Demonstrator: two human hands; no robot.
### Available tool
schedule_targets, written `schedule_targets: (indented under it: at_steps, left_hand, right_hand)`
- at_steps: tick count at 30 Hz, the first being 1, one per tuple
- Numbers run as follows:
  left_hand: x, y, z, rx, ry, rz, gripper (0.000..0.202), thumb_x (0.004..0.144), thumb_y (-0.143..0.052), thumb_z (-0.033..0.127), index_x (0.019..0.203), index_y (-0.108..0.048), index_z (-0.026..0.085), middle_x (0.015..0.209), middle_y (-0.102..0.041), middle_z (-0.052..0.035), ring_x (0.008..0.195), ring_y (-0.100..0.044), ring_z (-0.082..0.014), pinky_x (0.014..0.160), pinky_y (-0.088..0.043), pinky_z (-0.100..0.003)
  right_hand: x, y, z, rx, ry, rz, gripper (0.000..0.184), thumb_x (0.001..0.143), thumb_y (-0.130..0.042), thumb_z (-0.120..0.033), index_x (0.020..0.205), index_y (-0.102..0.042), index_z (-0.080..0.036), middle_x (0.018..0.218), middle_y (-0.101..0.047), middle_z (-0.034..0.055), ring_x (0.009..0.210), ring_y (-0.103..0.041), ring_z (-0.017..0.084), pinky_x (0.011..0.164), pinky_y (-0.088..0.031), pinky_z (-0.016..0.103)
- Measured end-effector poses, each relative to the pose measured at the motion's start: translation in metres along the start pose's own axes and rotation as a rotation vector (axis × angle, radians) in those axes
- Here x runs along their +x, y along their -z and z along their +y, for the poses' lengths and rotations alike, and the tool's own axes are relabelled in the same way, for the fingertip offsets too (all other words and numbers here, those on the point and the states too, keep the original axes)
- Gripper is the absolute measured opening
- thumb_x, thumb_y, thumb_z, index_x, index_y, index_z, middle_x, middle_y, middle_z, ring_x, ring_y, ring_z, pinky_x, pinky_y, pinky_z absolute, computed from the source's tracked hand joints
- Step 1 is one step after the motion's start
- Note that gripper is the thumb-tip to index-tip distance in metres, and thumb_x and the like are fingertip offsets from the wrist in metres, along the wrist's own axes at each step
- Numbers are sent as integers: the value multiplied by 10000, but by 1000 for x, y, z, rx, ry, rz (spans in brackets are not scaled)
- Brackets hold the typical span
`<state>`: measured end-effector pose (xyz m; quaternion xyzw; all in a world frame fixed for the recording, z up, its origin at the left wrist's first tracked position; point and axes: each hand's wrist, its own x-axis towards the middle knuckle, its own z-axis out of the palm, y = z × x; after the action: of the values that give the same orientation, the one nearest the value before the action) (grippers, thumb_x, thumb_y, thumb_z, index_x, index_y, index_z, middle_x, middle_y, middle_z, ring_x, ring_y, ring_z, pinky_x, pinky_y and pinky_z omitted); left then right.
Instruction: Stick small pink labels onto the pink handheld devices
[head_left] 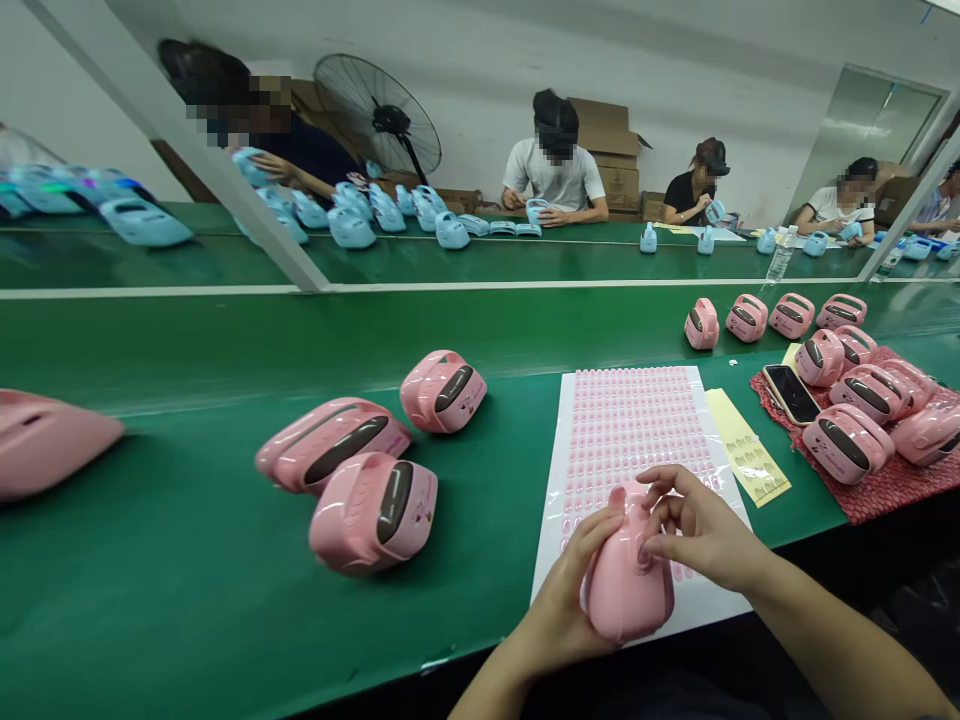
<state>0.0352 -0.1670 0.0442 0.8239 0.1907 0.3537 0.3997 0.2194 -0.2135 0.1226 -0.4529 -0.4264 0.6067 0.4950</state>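
Observation:
A glossy pink plastic housing [626, 600] with a handle on top is held near the table's front edge, end towards me. My left hand [566, 590] is closed around its left side. At the upper right of the same housing, my right hand [690, 530] has its fingers curled, with thumb and fingertips against the handle end. Whether anything small sits between those fingertips is hidden. Beneath both hands lies a white sheet of small pink round stickers [637, 430], its lower part covered by the housing and hands.
Several pink housings with dark windows [375, 510] stand left on the green table [187, 580]. More sit on a red mat [892, 505] at right, beside a phone [791, 393] and a yellow sticker strip [746, 450]. Co-workers handle blue housings [352, 225] across the white-edged divider.

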Motion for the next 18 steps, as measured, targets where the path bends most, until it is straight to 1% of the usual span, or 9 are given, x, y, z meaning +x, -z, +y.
schedule_targets:
  at_steps: [2, 5, 9, 12, 14, 18]
  left_hand:
    - [0, -2, -2, 2, -26, 10, 838, 624, -750, 347, 1327, -294, 340, 1299, -430, -120, 1215, -438, -335, 957, -413, -485]
    - [-3, -7, -8, 1, -59, 53, 824, 624, -741, 394, 1326, -314, 325, 1272, -453, -120, 1187, -468, -332, 936, -437, -468]
    - [-7, -11, -14, 7, -45, 68, 818, 620, -739, 401, 1325, -335, 308, 1276, -464, -122, 1175, -481, -329, 931, -443, -459]
    - [-7, -9, -11, 6, -36, 69, 821, 617, -744, 397, 1325, -337, 312, 1279, -466, -119, 1175, -483, -332, 932, -443, -464]
    - [-6, -6, -5, 13, -21, 47, 831, 614, -757, 375, 1324, -328, 327, 1280, -463, -116, 1184, -475, -332, 936, -440, -467]
    - [-4, -2, 2, 33, 7, 21, 859, 597, -778, 323, 1323, -319, 338, 1286, -457, -118, 1202, -459, -341, 947, -431, -477]
  right_hand:
    - [0, -1, -1, -57, -30, -8, 532, 566, -646, -42, 1032, -502, -254, 870, -477, -36, 661, -553, 93, 689, -435, 315]
    - [-2, -1, -6, -139, -54, -12, 567, 562, -616, -7, 1058, -489, -250, 863, -474, -41, 670, -555, 91, 662, -408, 290]
    - [-3, -2, -10, -241, -45, -11, 594, 584, -570, 21, 1104, -467, -246, 877, -468, -32, 668, -550, 84, 616, -387, 260]
    - [-2, -3, -8, -336, 3, 8, 616, 615, -548, 20, 1157, -447, -254, 915, -471, -14, 678, -541, 84, 614, -404, 256]
    - [-3, -4, -5, -408, 54, 26, 614, 643, -541, 7, 1184, -439, -264, 934, -482, -2, 704, -537, 96, 622, -424, 261]
    - [-7, -6, 1, -549, 144, 62, 605, 672, -544, -17, 1209, -434, -272, 956, -512, 15, 775, -535, 130, 686, -464, 299]
